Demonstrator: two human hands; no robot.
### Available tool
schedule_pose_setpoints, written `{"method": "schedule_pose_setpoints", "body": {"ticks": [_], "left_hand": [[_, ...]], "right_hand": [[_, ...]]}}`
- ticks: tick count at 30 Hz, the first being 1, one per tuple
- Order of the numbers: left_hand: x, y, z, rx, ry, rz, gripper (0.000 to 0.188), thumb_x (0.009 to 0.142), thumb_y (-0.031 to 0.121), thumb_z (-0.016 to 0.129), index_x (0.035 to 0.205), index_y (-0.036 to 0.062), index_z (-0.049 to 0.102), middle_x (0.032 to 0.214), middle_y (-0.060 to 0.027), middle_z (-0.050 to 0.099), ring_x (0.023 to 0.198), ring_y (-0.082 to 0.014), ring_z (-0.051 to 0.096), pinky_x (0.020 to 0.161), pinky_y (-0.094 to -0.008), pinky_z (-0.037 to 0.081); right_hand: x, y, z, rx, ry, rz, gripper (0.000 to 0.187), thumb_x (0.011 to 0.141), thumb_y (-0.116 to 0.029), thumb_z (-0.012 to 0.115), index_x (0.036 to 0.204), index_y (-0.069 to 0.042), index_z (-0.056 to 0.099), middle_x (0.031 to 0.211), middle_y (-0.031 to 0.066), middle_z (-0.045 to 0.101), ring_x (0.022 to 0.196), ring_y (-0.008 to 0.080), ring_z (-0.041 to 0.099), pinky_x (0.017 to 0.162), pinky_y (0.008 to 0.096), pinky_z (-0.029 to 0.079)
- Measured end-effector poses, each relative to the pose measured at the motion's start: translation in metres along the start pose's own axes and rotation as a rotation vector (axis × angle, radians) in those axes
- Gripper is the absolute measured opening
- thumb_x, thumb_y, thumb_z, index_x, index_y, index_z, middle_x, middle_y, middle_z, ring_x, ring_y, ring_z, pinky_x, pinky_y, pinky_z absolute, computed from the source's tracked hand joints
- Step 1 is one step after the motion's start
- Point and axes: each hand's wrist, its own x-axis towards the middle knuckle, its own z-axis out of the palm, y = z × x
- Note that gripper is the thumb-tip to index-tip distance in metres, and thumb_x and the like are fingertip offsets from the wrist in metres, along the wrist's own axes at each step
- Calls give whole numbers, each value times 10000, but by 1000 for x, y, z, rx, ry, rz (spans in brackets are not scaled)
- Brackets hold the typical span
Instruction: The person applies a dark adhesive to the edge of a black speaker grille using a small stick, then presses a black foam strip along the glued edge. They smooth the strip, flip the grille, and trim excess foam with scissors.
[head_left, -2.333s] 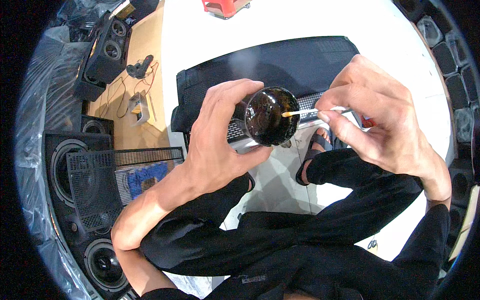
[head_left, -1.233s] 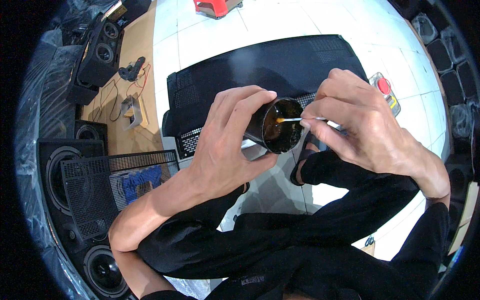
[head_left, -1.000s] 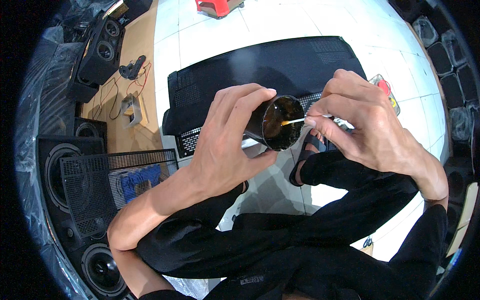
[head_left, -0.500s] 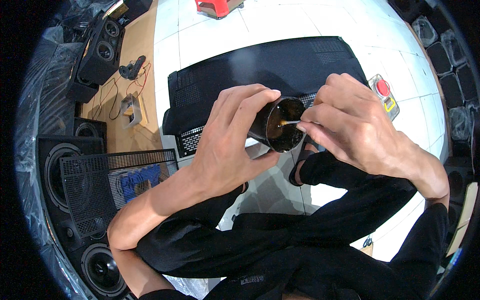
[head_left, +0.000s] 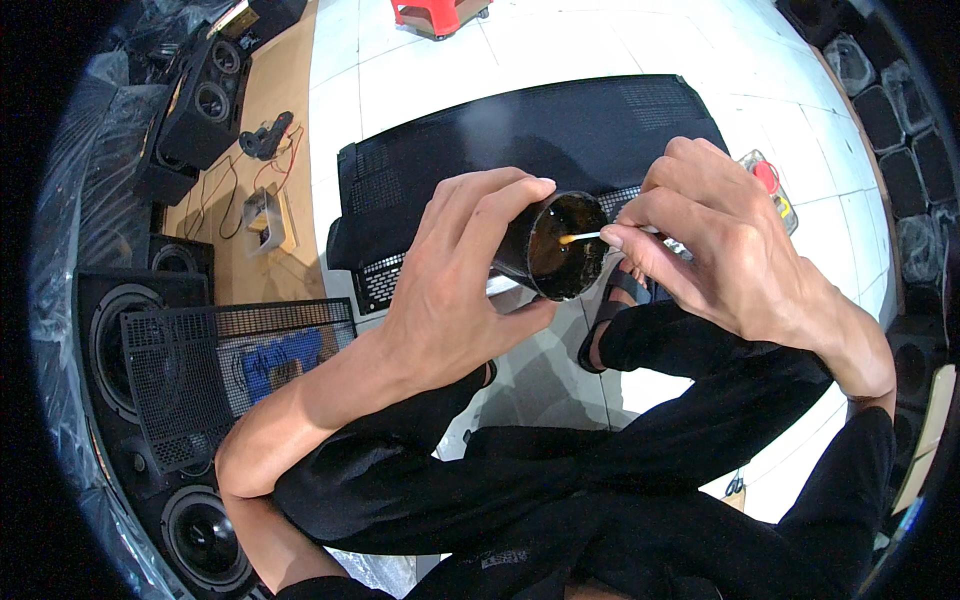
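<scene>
Shows one dark cup, two hands at it, one cotton swab at its mouth; relative to the cup, one red stool beyond, one clear tub left, one red-topped container right.

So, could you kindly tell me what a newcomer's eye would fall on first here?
Probably the dark round container near the middle, held in the left hand, with the orange-tipped swab in the right hand at its mouth. Beyond the hands, a broad black panel stands out against pale floor tiles, and a bright red object shows at the top edge.
</scene>
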Motion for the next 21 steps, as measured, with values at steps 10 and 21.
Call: {"method": "schedule_pose_setpoints", "body": {"ticks": [10, 21], "left_hand": [[0, 0, 0, -4, 10, 3, 823, 606, 64, 867, 1327, 46, 472, 1242, -183, 502, 1160, -352, 520, 934, -443, 500], [-1, -1, -1, -38, 46, -44, 824, 570, 25, 862, 1316, 50, 513, 1272, -172, 547, 1179, -331, 560, 974, -399, 491]], "right_hand": [[1, 5, -1, 63, -3, 71, 246, 883, -213, 728, 776, 6, 699, 679, 90, 586, 647, 181, 522, 568, 340, 417], [2, 9, 0, 315, -99, 421, 431, 971, -316, 634, 680, 0, 661, 556, 70, 553, 467, 135, 492, 433, 305, 368]]}}
